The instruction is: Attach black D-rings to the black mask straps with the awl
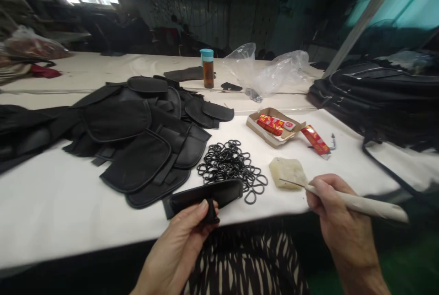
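My left hand (183,244) pinches a folded black strap on a black fabric piece (219,193) at the table's front edge. In my right hand (338,217) is an awl (366,205) with a thick pale handle. Its thin metal tip points left, over a yellowish block that looks like wax (286,169); whether the tip touches the block I cannot tell. A heap of black D-shaped rings (228,162) lies just beyond the fabric piece. To the left, similar black flap pieces (126,121) are piled on one another.
Behind the block stands an open cardboard box (262,132) with red packets, and another red packet (315,141) lies beside it. Farther back are a bottle with a blue lid (207,68) and clear plastic bags (270,73). A black bag (384,98) sits at right, its strap across the white table (68,212).
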The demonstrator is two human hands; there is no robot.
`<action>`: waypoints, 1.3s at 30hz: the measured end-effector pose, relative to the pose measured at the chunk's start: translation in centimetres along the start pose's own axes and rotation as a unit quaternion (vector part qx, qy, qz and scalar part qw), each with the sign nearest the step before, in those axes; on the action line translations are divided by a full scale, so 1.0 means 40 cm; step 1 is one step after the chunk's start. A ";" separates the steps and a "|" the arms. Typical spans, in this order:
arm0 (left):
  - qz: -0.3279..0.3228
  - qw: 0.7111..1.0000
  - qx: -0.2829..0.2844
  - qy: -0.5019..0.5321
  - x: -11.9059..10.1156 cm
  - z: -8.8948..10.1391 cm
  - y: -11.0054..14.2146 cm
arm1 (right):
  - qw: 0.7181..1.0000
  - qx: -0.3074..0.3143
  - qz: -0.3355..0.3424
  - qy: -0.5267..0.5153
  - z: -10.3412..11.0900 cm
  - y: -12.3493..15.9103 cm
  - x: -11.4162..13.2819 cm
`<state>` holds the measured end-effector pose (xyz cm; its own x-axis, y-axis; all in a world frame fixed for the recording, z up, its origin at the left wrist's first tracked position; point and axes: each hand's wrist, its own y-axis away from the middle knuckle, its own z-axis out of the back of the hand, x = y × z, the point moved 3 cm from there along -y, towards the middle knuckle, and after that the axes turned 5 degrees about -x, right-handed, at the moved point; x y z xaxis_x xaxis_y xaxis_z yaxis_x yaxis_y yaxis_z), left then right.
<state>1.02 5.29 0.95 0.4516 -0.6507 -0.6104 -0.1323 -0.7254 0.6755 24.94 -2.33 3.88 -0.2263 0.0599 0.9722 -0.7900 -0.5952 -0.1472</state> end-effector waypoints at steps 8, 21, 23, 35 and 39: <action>0.013 0.998 0.057 0.013 0.006 0.009 -0.004 | 0.941 0.186 -0.176 -0.220 -0.135 0.142 0.020; 0.017 0.992 0.123 0.019 0.002 0.011 -0.014 | 0.950 0.207 -0.138 -0.188 -0.208 0.169 0.008; 0.017 0.992 0.124 0.021 0.002 0.012 -0.014 | 0.950 0.209 -0.140 -0.185 -0.212 0.169 0.008; 0.013 0.990 0.140 0.021 0.003 0.014 -0.017 | 0.947 0.253 -0.113 -0.162 -0.239 0.180 -0.009; 0.001 0.992 0.119 0.034 0.009 0.012 -0.011 | 0.951 0.275 -0.068 -0.124 -0.231 0.168 -0.004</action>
<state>0.79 5.26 0.24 0.5083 -0.6421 -0.5738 -0.3340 -0.7612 0.5560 14.41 1.06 1.05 0.0522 0.0167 0.9985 -0.3690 -0.9288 0.0348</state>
